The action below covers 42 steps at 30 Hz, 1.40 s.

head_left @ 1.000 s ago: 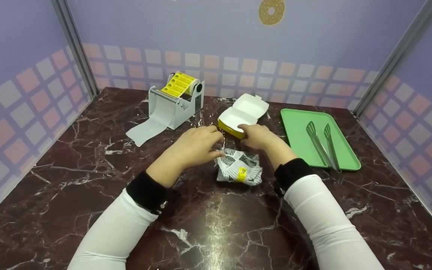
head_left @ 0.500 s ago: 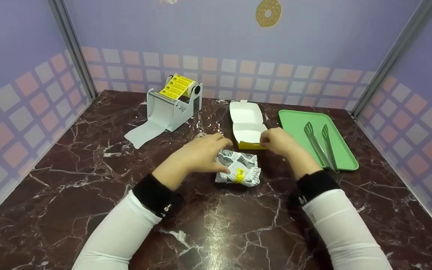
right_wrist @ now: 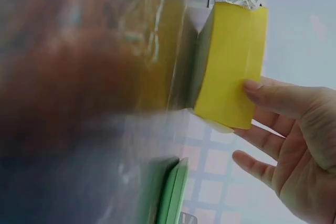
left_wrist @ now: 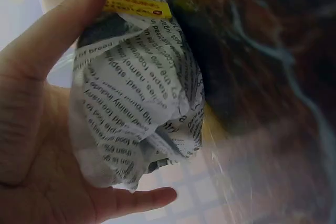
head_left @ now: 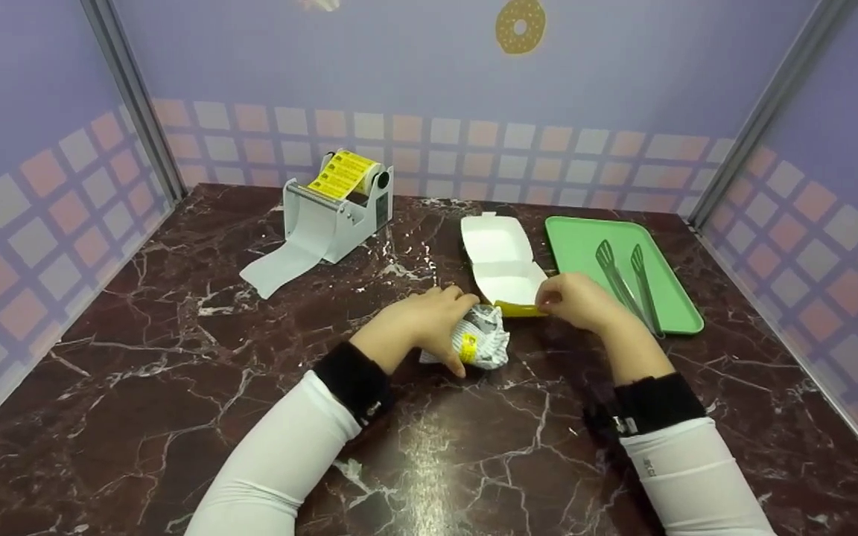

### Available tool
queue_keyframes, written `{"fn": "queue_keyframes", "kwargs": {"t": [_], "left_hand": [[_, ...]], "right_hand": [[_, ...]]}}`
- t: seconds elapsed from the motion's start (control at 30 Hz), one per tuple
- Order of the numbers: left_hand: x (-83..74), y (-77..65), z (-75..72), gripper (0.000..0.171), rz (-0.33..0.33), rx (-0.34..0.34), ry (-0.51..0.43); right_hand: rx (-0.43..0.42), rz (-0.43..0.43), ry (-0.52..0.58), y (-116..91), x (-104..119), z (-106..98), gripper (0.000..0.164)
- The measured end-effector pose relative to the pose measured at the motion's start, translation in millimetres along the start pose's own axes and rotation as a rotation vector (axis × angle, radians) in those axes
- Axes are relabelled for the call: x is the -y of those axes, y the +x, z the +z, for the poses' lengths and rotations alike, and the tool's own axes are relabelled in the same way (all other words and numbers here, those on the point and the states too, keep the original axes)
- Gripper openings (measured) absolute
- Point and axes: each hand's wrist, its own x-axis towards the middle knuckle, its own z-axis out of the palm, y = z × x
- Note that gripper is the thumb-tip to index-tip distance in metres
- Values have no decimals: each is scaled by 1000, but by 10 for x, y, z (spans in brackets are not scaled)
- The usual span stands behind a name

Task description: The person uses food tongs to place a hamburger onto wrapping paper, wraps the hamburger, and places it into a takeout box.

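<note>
A paper-wrapped food parcel (head_left: 490,339) with a yellow sticker lies on the marble-patterned table. My left hand (head_left: 429,324) grips it from the left, thumb at the near side and fingers over the far side. Printed text covers the parcel's wrapper (left_wrist: 136,82) in the left wrist view. Just behind and right of it stands an open clamshell box (head_left: 518,310), yellow outside and white inside, its lid tipped back. My right hand (head_left: 582,298) pinches the box's front right wall. In the right wrist view the thumb presses the yellow outer side (right_wrist: 231,66).
A label dispenser (head_left: 358,223) with a yellow sticker roll stands at the back left, its white backing strip (head_left: 280,268) trailing onto the table. Slotted metal tongs (head_left: 626,286) lie on a green tray (head_left: 570,249) to the right. Walls enclose the back and both sides.
My right hand has turned the box and drawn it nearer and to the right. My left hand has moved from beside the parcel to gripping it.
</note>
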Motion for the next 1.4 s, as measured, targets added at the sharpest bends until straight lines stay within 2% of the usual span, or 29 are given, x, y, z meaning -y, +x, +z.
{"fn": "queue_keyframes", "kwargs": {"t": [0.23, 0.43, 0.6, 0.77, 0.93, 1.03, 1.13, 1.4], "left_hand": [[66, -12, -3, 121, -49, 86, -48], [234, -60, -46, 124, -84, 118, -94], [483, -81, -78, 122, -116, 86, -150], [734, -107, -113, 118, -117, 36, -202], [875, -185, -215, 115, -131, -68, -246], [870, -240, -315, 116, -115, -137, -252], [819, -273, -397, 116, -87, -178, -247], [594, -330, -448, 116, -54, -198, -239]], "right_hand": [[69, -38, -7, -164, 23, -14, 8], [148, -37, 42, -271, 44, -40, 10], [183, -50, 66, -286, 94, -20, 9], [208, -79, 89, -277, 176, 15, 9], [230, -134, 104, -267, 283, 50, 10], [227, -177, 102, -265, 349, 77, 10], [221, -221, 102, -268, 423, 105, 11], [255, -331, 121, -263, 679, 197, 13]]}}
